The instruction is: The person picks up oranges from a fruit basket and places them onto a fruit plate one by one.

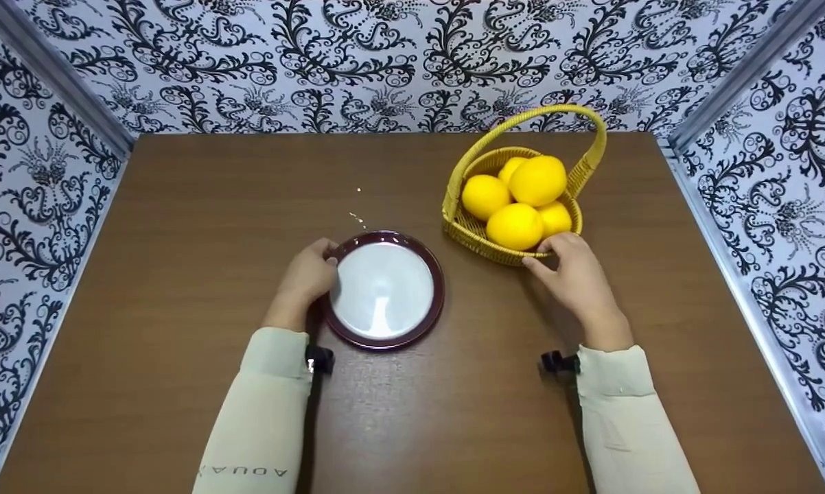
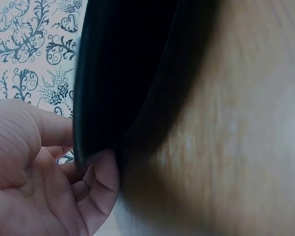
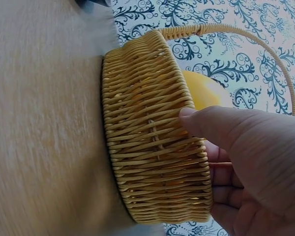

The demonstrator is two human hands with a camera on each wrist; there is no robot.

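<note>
My left hand [image 1: 307, 274] grips the left edge of a round plate [image 1: 384, 288] with a white middle and a dark maroon rim. In the left wrist view the plate's dark underside [image 2: 125, 64] shows, with fingers tucked beneath the edge. My right hand [image 1: 578, 283] holds the near rim of a yellow wicker basket [image 1: 478, 241] with a tall arched handle. Its thumb [image 3: 206, 120] lies on the outer wall, and the other fingers reach inside. Several round yellow fruits [image 1: 515, 226] are heaped in the basket.
Both plate and basket are on a brown wooden table [image 1: 200, 199]. Small pale specks [image 1: 357, 219] lie just behind the plate. Panels with a black-and-white floral pattern [image 1: 385, 62] enclose the table at the back and on both sides.
</note>
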